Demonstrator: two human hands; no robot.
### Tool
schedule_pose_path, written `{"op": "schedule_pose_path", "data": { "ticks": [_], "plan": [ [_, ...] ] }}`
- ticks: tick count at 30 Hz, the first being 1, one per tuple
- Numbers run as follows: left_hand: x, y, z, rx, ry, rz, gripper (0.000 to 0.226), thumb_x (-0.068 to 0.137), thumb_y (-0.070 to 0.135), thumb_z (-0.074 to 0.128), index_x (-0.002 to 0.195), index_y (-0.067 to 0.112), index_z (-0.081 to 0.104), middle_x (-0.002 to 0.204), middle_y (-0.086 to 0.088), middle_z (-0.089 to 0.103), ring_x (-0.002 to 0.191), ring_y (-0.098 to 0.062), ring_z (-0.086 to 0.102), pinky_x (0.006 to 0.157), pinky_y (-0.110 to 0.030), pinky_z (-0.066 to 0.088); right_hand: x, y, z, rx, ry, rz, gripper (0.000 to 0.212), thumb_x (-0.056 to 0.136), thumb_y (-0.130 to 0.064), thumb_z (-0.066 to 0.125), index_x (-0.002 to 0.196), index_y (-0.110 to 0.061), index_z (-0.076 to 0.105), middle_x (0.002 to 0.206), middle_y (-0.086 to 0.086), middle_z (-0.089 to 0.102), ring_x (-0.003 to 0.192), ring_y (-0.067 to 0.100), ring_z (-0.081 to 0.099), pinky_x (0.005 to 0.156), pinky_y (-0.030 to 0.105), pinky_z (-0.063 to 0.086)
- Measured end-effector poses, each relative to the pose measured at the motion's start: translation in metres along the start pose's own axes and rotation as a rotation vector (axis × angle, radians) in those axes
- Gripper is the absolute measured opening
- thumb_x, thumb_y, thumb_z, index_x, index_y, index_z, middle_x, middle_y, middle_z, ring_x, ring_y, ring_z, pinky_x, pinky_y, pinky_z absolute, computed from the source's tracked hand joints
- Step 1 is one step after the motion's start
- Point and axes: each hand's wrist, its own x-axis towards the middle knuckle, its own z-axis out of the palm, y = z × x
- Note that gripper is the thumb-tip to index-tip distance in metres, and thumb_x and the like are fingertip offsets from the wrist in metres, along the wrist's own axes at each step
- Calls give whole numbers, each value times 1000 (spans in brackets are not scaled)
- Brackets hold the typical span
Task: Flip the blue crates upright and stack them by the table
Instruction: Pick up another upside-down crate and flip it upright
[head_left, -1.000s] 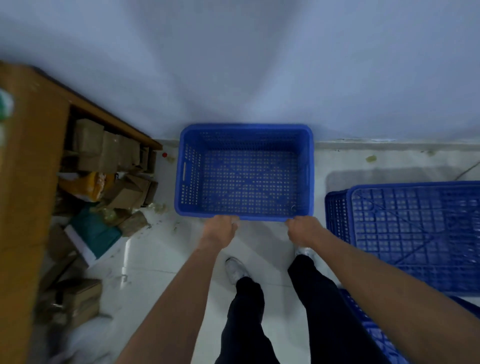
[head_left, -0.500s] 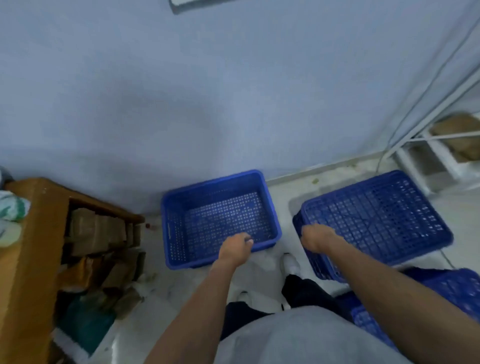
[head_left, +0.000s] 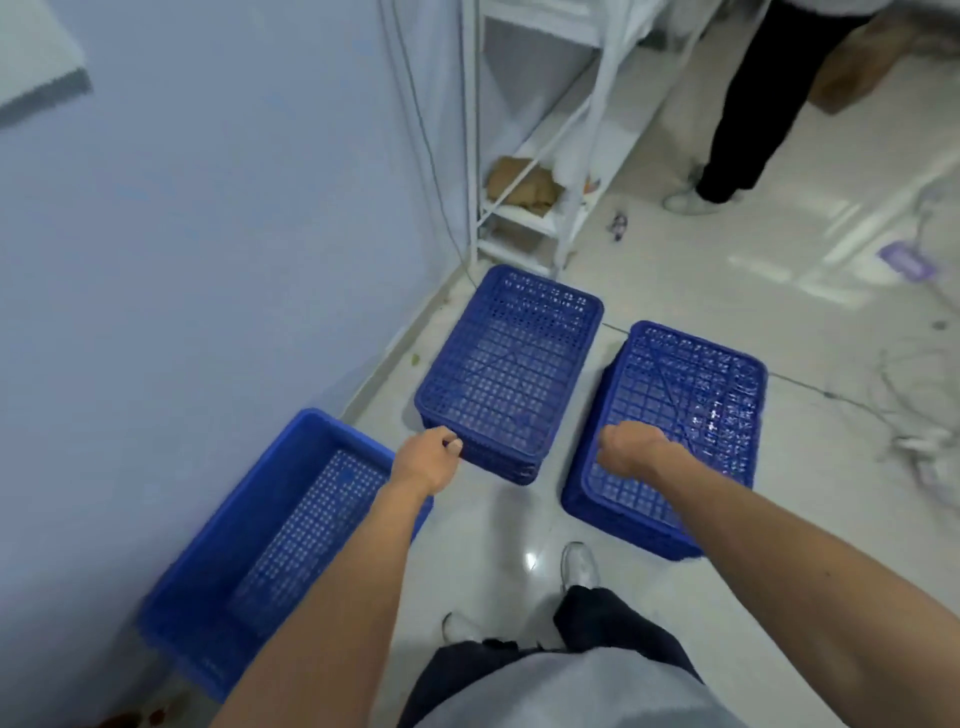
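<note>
From the head view, one upright crate sits on the floor against the wall, lower left. Two upturned crates lie ahead: the middle crate and the right crate, their long axes both running away from the person. The left hand is at the middle crate's near corner, fingers curled, seemingly touching its edge but holding nothing. The right hand hovers loosely curled over the right crate, empty. The left hand is nearer the middle crate, probably the next to be flipped.
</note>
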Motion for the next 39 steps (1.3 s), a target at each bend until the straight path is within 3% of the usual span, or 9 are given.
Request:
{"op": "schedule_pose_path", "data": {
  "ticks": [6,11,16,19,22,28,32,34,39],
  "plan": [
    [8,101,45,134,-68,159,35,99,37,44,121,21,65,126,-7,67,117,-31,58,97,-40,45,-46,98,46,178,-7,191,39,96,-31,41,125,-10,57,132,14,59,117,32,58,96,40,46],
    [14,179,106,209,-149,211,33,99,37,45,119,20,65,126,-8,66,116,-31,59,96,-40,46,-68,180,96,281,-20,255,34,92,-25,42,117,-11,61,123,12,65,108,31,62,91,37,49],
    [7,257,166,197,-223,205,26,102,32,43,106,18,65,103,-3,65,95,-24,58,88,-38,47,-75,264,141,370,-71,257,39,94,-32,41,126,-15,57,127,9,61,110,29,60,90,35,47],
    [7,287,195,216,-232,165,27,102,31,42,109,18,65,114,-6,68,98,-24,58,90,-38,45,-76,307,165,423,-95,251,42,97,-33,39,131,-14,53,133,11,57,116,29,57,94,35,45],
    [15,308,216,269,-241,134,33,103,31,41,118,15,65,121,-8,67,111,-30,59,95,-38,43,-79,344,183,447,-118,256,42,99,-32,38,133,-10,51,135,11,55,120,29,54,97,34,43],
    [49,327,233,340,-234,112,31,104,30,39,116,18,66,112,-9,69,100,-28,60,83,-34,43,-55,384,198,559,-151,278,44,99,-33,38,134,-10,50,137,12,53,120,29,54,96,34,43],
    [93,328,248,401,-269,127,33,104,32,38,116,18,66,109,-11,70,96,-30,61,78,-33,44,-21,395,205,616,-152,300,40,98,-31,38,129,-10,53,132,11,57,115,28,56,87,32,43],
    [118,324,262,391,-285,137,33,105,32,38,118,18,65,109,-11,71,94,-30,63,81,-37,51,-1,397,216,650,-142,333,37,98,-27,39,128,-10,54,129,11,58,112,28,57,82,30,42],
    [184,311,311,407,-350,175,37,106,33,38,133,18,57,129,-9,65,113,-33,61,92,-42,49,48,399,253,692,-152,421,37,92,-14,45,128,-9,53,127,14,58,113,31,57,92,34,47]
  ]
}}
